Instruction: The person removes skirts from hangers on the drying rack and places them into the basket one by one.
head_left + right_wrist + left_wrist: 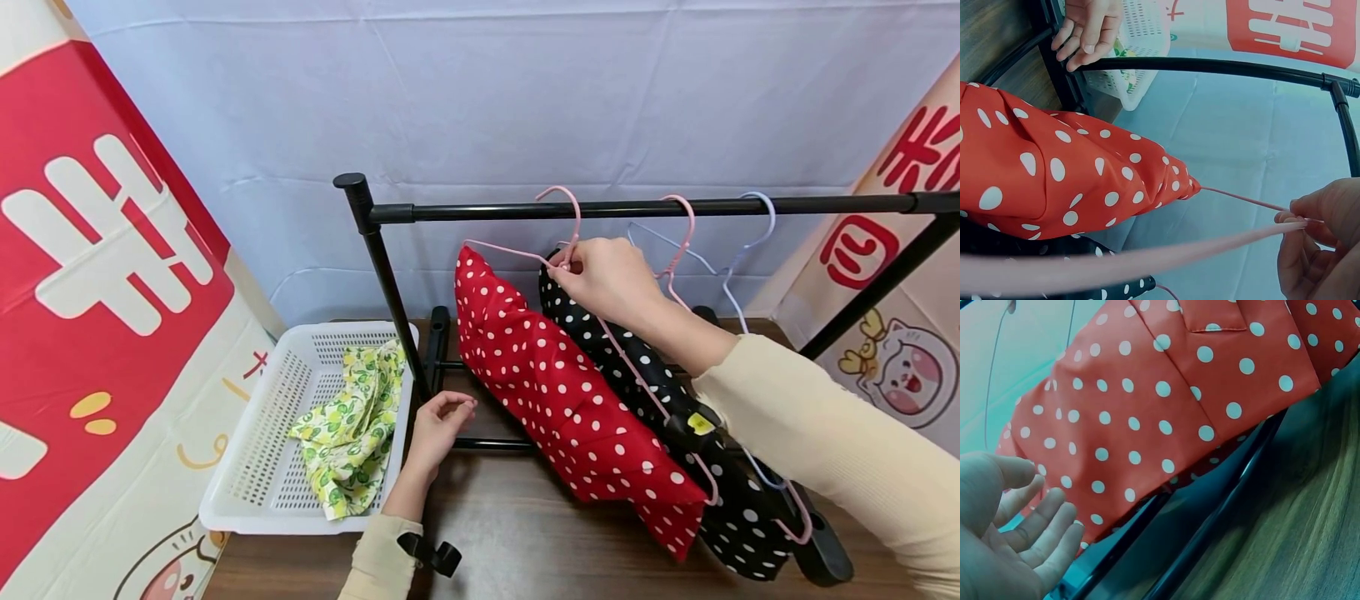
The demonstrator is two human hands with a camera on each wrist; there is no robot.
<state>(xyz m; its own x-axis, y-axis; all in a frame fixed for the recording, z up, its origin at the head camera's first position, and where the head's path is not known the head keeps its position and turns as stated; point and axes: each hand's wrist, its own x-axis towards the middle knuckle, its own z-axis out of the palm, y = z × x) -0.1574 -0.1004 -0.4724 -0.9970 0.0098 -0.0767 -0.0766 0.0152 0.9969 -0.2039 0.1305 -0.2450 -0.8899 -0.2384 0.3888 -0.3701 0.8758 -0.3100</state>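
My right hand (609, 279) pinches a pink hanger (573, 223) just below its hook, which sits over the black rail (487, 212). From that hanger hangs a red cloth with white dots (555, 375); in the right wrist view the thumb and fingertips meet on the hanger's wire. My left hand (437, 429) is held with loosely bent fingers between the basket and the red cloth, holding nothing. In the left wrist view its fingers (1054, 534) overlap the red cloth's edge. Behind the red cloth hangs a black cloth with white dots (652, 367) on another pink hanger (684, 225).
A white basket (232, 492) on the left holds a crumpled lemon-print cloth (352, 433). A pale blue hanger (765, 218) hooks over the rail at right. The rack's black post (390, 292) stands beside the basket, with its feet on the brown wooden table (480, 533).
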